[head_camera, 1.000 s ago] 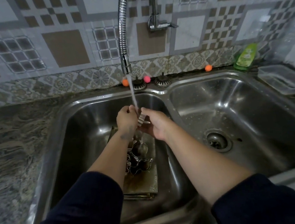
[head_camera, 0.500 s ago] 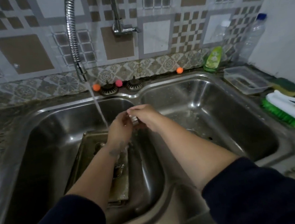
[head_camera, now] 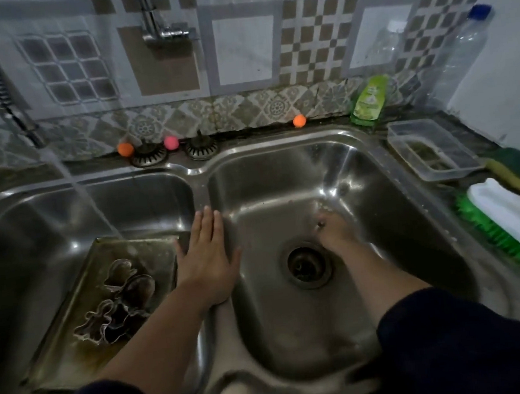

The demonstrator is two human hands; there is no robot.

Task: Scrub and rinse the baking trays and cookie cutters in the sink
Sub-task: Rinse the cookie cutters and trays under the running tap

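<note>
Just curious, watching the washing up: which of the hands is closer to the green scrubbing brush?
The right hand, down in the right basin beside the drain, is nearer the green scrubbing brush. The left hand rests flat on the divider, farther away.

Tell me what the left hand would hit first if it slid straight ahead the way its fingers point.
The left hand lies flat on the divider between the basins, fingers pointing toward the wall. Going straight on, it would probably meet the sink strainer on the back ledge first; depth is uncertain.
</note>
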